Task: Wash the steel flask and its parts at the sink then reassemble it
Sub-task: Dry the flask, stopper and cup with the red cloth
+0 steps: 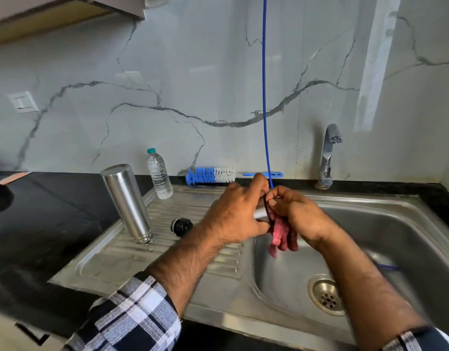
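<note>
Flask [128, 202]: steel body, mouth down on the drainboard [167, 254], left of the basin; tilts slightly in this view.
Stopper [181, 226]: black, on the drainboard just right of the flask, apart from it.
Left hand [237, 215]: closed around a steel cap [261, 214], held over the basin's left edge.
Right hand [298, 212]: fingertips pinch a dark ring [268, 210] at the cap's rim; a red cloth [283, 236] hangs beneath, bunched between the hands.
Brush [210, 175]: blue and white, lying at the back against the wall.
Bottle [159, 173]: clear plastic, teal top, upright behind the flask.
Tap [328, 155]: at the rear right; no water visible.
Cord [266, 97]: blue, hangs down to the hands.
</note>
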The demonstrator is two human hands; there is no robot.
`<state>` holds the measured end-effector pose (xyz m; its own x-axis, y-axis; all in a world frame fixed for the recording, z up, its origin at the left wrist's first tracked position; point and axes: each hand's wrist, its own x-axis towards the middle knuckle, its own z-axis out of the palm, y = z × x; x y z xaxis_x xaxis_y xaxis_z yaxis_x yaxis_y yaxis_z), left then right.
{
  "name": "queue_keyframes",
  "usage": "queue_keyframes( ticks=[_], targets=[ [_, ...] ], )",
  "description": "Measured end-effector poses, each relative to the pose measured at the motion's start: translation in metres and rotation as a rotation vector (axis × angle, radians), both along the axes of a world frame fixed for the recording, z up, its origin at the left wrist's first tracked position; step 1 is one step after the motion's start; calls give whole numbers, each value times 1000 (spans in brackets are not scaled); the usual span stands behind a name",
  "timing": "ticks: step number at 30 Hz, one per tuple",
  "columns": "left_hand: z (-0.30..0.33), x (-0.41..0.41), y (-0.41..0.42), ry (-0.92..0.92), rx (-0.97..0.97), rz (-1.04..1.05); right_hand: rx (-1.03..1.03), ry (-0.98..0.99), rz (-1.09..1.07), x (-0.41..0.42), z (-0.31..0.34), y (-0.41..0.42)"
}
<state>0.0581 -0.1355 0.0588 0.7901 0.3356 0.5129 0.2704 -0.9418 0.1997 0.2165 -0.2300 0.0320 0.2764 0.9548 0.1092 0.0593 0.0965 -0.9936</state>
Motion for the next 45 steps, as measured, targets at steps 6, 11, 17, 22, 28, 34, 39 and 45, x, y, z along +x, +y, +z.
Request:
queue_keyframes(
  ticks=[6,11,17,22,28,34,39,45],
  targets=[
    [13,-29,70,230,-101,251,-29,722,-271,29,-10,14],
    [14,-35,130,524,-121,455,-92,801,-341,20,-13,44],
    [1,-17,156,713,-151,491,-97,850,-335,-2,-11,84],
    [-14,-7,167,812,-108,459,-105,778,-286,-6,-14,100],
    [-20,-3,175,893,-80,440,-117,772,-309,-2,-16,104],
    [2,-3,159,947,-59,366,-95,786,-296,-2,-9,93],
    [14,-3,142,637,-259,234,-29,789,-256,4,0,73],
    [33,19,78,51,-1305,-129,167,771,-187,16,14,30]
  ],
)
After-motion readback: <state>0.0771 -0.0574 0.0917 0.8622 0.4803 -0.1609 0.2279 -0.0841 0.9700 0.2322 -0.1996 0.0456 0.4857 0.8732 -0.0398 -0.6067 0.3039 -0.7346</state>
